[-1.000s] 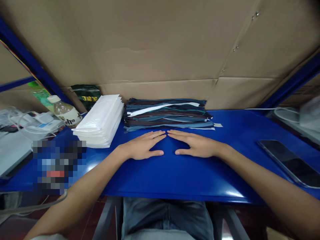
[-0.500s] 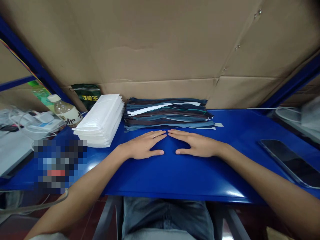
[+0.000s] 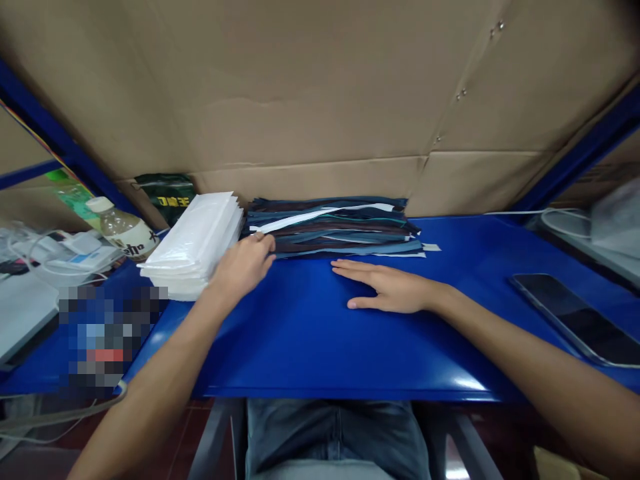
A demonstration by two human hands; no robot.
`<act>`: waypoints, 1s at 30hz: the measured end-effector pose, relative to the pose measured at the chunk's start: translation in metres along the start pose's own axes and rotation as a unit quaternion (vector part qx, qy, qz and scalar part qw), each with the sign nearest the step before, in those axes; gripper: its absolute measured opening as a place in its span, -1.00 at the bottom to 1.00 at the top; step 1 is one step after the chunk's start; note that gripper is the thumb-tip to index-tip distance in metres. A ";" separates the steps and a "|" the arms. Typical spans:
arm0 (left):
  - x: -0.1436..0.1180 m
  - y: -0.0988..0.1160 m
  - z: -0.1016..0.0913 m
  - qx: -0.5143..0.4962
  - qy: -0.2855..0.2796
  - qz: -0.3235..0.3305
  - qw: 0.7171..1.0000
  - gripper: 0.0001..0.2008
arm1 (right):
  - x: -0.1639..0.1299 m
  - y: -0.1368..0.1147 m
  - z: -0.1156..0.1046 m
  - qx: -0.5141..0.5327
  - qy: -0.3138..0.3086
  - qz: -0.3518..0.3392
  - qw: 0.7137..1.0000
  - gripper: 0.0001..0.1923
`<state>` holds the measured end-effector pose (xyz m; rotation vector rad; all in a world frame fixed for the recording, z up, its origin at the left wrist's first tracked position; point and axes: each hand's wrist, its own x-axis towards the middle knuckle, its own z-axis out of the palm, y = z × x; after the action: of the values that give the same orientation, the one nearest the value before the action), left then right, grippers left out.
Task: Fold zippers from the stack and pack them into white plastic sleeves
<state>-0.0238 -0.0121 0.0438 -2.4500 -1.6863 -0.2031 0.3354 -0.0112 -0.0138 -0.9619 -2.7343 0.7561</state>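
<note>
Left hand [image 3: 243, 265]: it is reaching to the near left corner of the fabric stack [image 3: 333, 227]; its fingers [image 3: 265, 244] are touching the edge, loosely curled, not gripping anything.
Right hand [image 3: 387, 288]: it is lying flat on the blue worktop [image 3: 320, 333], fingers open and empty.
Fabric stack: it is sitting at the back of the worktop, just beside the white bags [image 3: 193, 243].
Handling: the thin strips are looking soft, light and floppy; probably one layer is best pinched at its corner, because the layers may be sliding.

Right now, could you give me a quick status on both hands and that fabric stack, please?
Left hand at the near-left corner of the fabric stack, fingers touching. Right hand flat on the blue table. Nothing between them.
</note>
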 end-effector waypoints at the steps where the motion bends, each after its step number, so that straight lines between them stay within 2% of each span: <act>1: -0.001 -0.006 -0.003 0.028 -0.007 -0.027 0.999 -0.83 | 0.000 -0.001 -0.001 0.002 -0.002 0.004 1.000 -0.03; 6: -0.006 -0.019 -0.003 0.109 -0.074 -0.095 0.987 -0.76 | 0.000 -0.002 -0.002 0.009 -0.004 0.013 1.000 -0.02; 10: -0.005 -0.019 0.001 0.114 -0.118 -0.105 0.981 -0.77 | -0.001 -0.002 -0.002 0.022 -0.002 0.015 1.000 -0.02; 20: -0.001 -0.014 0.001 0.117 -0.127 -0.099 0.980 -0.72 | 0.000 -0.001 -0.002 0.025 0.005 0.006 1.000 -0.02; 25: -0.004 -0.025 0.000 0.077 -0.153 -0.047 0.984 -0.79 | 0.000 0.000 -0.002 0.032 0.017 -0.004 0.999 -0.03; 30: -0.004 -0.033 0.004 0.026 -0.139 0.021 0.990 -0.79 | 0.000 0.002 -0.002 0.029 0.014 -0.005 0.999 -0.05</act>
<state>-0.0560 -0.0035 0.0404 -2.5694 -1.7146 0.1942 0.3373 -0.0090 -0.0131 -0.9392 -2.6751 0.8081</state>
